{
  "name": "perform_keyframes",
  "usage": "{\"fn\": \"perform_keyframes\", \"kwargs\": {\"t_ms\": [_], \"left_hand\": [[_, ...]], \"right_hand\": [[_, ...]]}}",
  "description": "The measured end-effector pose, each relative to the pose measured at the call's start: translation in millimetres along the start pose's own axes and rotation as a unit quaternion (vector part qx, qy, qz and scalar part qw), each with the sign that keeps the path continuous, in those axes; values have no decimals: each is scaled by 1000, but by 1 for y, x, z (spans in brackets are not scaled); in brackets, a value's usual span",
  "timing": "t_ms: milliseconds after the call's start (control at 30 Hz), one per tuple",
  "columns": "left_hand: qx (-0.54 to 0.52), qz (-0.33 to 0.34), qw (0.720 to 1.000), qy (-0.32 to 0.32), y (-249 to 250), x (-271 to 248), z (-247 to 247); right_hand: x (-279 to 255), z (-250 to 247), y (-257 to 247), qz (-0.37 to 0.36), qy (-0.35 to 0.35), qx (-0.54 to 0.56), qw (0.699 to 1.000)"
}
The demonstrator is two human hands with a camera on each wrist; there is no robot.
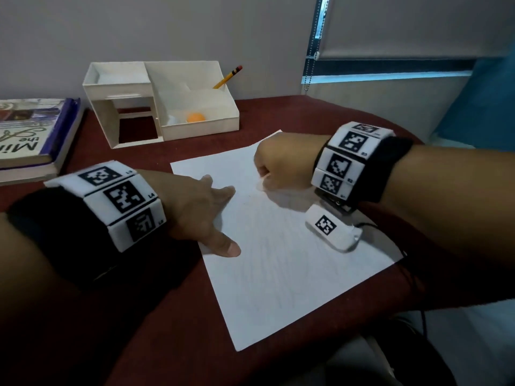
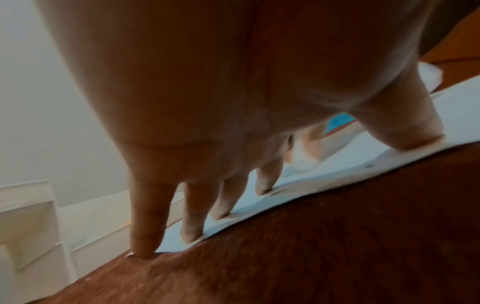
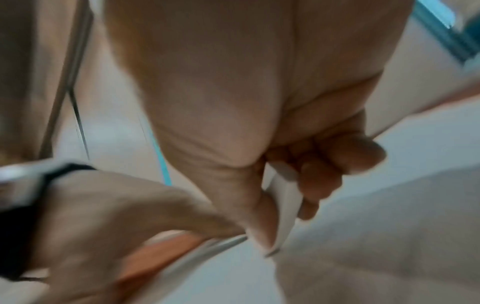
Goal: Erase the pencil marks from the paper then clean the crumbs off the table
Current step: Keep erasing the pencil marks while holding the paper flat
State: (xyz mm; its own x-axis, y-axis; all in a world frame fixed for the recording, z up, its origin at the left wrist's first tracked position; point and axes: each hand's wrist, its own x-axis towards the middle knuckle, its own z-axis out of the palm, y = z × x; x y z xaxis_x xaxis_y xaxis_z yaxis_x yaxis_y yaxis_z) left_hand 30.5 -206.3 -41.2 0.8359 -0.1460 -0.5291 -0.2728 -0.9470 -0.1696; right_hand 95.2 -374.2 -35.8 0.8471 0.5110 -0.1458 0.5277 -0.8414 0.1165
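Erasing appears under way: left hand (image 1: 200,215), fingers (image 2: 192,230) straight, is pinning the paper (image 1: 278,260) on the desk (image 1: 83,316), right hand (image 1: 276,162) is gripping an eraser (image 3: 281,197) near the paper's far edge, faint marks remaining, crumbs uncleared.

- Table (image 1: 278,112), covered in a dark red, cloth-like surface, is carrying every item listed below.
- White sheet of paper (image 1: 278,263) is lying flat near the middle, set at an angle, with faint pencil marks across it.
- White desk organiser (image 1: 200,129) is standing at the far side, against the wall.
- Stack of two books (image 1: 33,146) is sitting at the far left, just beside the organiser.
- Small dark specks (image 2: 369,166) are lying on the paper's near edge.
- Black cable (image 1: 415,280) is trailing over the table's right edge.
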Motion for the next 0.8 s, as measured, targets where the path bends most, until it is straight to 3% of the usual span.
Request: {"fn": "perform_keyframes", "kwargs": {"t_ms": [67,167,200,333,400,500,567,667,733,800], "left_hand": [[-6,3,1000,-3,0,0,1],[-30,17,999,-9,-1,0,1],[-32,15,999,-9,-2,0,1],[-15,-1,1000,-6,-2,3,3],[-12,-1,1000,-9,-1,3,2],[-13,6,1000,-14,0,3,1],[-6,2,1000,-18,0,3,1],[5,-2,1000,-16,-1,4,2],[7,-2,1000,-16,-2,5,3],[1,0,1000,-18,-1,4,2]], "right_hand": [[0,3,-4,-19,-1,-3,1000],[-14,8,-31,-106,-44,74,991],[-14,9,-32,-107,-46,82,990],[8,2,0,11,8,32,999],[3,5,-4,-5,3,43,999],[-17,5,-25,-100,-72,96,988],[-15,6,-17,-83,-66,97,990],[1,1,12,20,3,36,999],[0,2,9,12,-3,14,1000],[-7,6,-9,-44,-27,55,997]]}}
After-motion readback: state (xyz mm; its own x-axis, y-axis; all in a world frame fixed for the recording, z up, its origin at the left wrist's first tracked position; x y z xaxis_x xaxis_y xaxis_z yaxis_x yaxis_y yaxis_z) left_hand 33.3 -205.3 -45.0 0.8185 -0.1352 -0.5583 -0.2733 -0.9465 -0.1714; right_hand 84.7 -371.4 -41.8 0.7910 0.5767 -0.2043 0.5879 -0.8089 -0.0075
